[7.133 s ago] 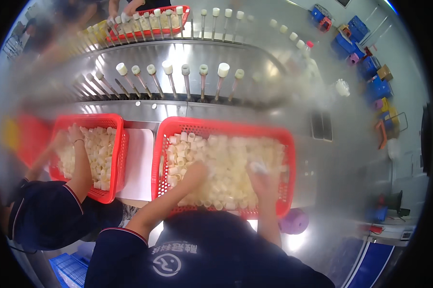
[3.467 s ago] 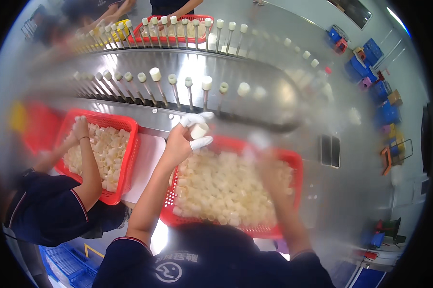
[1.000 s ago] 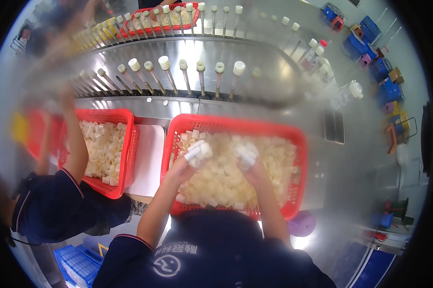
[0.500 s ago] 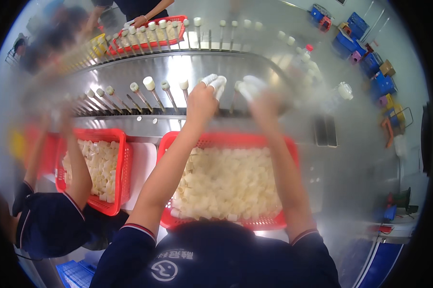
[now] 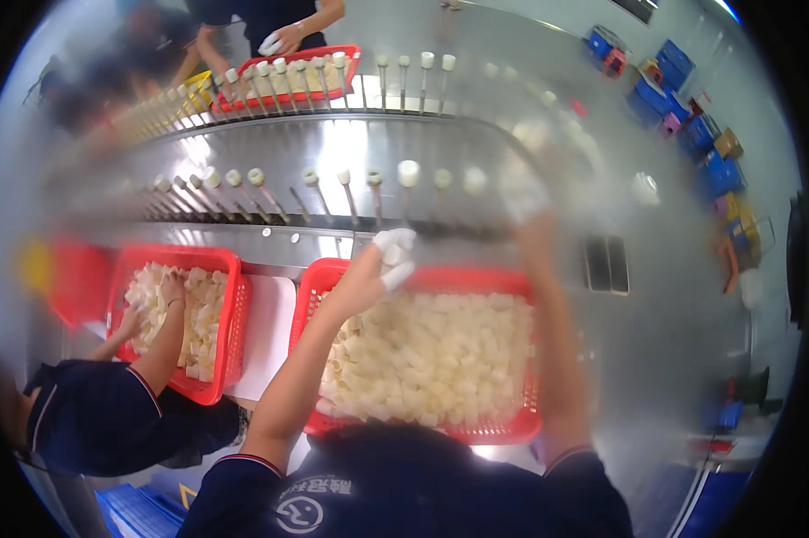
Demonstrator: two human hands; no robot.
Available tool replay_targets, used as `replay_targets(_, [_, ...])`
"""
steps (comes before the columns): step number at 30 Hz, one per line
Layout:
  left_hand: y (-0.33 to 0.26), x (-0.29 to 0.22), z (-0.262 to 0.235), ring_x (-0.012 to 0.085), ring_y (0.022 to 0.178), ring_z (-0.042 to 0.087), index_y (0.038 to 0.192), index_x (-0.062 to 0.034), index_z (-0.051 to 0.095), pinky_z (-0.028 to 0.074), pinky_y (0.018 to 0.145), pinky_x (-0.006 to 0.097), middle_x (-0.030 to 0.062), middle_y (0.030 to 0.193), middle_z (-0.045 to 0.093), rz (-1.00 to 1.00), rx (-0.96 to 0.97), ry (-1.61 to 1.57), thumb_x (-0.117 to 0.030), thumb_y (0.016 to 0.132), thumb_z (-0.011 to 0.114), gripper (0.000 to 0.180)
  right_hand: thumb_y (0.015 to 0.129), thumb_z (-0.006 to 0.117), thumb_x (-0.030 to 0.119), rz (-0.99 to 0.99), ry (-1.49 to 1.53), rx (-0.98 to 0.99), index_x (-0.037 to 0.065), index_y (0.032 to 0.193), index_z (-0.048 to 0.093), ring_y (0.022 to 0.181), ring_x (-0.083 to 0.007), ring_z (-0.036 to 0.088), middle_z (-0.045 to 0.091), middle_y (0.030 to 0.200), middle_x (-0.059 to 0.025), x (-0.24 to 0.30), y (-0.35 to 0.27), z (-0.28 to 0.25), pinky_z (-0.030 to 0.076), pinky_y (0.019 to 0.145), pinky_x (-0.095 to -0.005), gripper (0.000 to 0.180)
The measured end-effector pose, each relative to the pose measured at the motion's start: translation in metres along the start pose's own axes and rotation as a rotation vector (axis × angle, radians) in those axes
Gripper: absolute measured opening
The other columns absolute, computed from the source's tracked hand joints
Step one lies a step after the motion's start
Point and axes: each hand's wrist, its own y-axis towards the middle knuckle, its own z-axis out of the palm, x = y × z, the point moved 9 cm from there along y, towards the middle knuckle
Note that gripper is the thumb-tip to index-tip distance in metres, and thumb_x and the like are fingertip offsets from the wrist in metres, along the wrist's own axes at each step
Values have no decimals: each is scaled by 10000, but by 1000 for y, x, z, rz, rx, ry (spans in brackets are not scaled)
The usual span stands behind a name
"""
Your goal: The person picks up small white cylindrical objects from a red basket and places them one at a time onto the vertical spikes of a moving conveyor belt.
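A: Where are the worker's hands?

B: The left hand (image 5: 367,280), its fingertips (image 5: 398,275) in white covers, hangs over the far-left rim of the large red basket (image 5: 449,278), fingers curled nearly together around 1 small white piece (image 5: 391,255). The right hand (image 5: 528,208), a blur, reaches past the basket's far-right corner; how its fingers stand, or what they hold, cannot be told.

A: And the pale tubular pieces (image 5: 431,359)?

B: Heaped loosely inside the basket.

A: What surrounds it?

B: Beyond its far rim, a row of rods (image 5: 350,199) carries whitish caps (image 5: 408,170). To its left lies a white board (image 5: 270,336), then a smaller red basket (image 5: 234,341), where a co-worker's hands (image 5: 173,289) rest among similar pieces. To its right lie 2 dark flat slabs (image 5: 597,264).
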Motion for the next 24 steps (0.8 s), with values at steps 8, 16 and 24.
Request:
replay_targets(8, [-35,18,-71,83,825,530,995,-61,511,446,681,230,19,919,573,-117,-167,-224,-41,706,652,322,834,520,187,1029,894,385,78,978,417,460,-100,465,534,716,-46,11,-163,68,351,325,-213,208])
replay_targets(16, [20,3,-152,249,608,572,1144,-170,520,452,599,328,143,712,598,-169,-743,653,-229,739,623,421,795,535,9,911,1166,471,101,991,427,715,-122,553,539,1024,-86,61,-130,76,379,384,-208,242])
replay_targets(24, [50,5,-114,338,672,570,850,-28,608,437,621,423,201,722,582,-195,-496,898,-230,753,569,227,757,558,-42,817,1148,335,90,1018,417,805,-158,586,536,1075,-109,41,-112,50,388,396,-215,325])
